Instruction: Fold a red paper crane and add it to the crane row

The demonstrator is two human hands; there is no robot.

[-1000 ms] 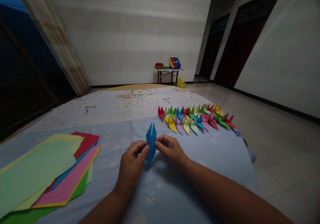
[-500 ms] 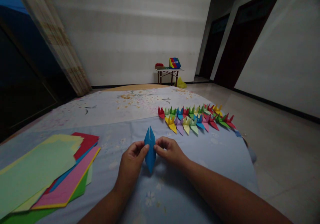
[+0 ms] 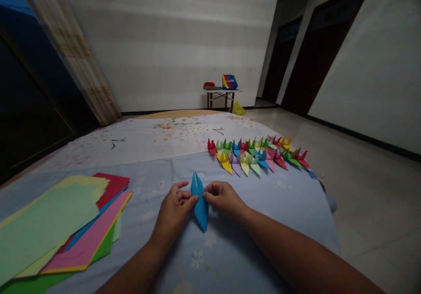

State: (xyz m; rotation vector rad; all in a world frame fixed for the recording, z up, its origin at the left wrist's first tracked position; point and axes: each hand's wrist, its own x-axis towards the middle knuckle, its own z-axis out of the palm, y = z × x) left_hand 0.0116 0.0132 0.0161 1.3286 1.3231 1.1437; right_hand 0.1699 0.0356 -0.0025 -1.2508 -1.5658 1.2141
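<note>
A folded blue paper piece (image 3: 199,202), diamond-shaped with a slit at its top, is held low over the light blue sheet (image 3: 283,197). My left hand (image 3: 173,212) pinches its left edge with thumb and forefinger. My right hand (image 3: 222,197) pinches its right edge, fingers curled. Both hands are closed on the paper, one on each side of it.
Several finished paper cranes (image 3: 256,156) in many colours lie in rows beyond my right hand. A stack of coloured paper sheets (image 3: 62,224) lies at the left. A small table (image 3: 221,96) with bright things stands by the far wall. Bare floor (image 3: 362,180) runs along the right.
The blue paper has come down closer to the sheet and tilted flatter. Both hands moved down slightly with it, still pinching its sides.
</note>
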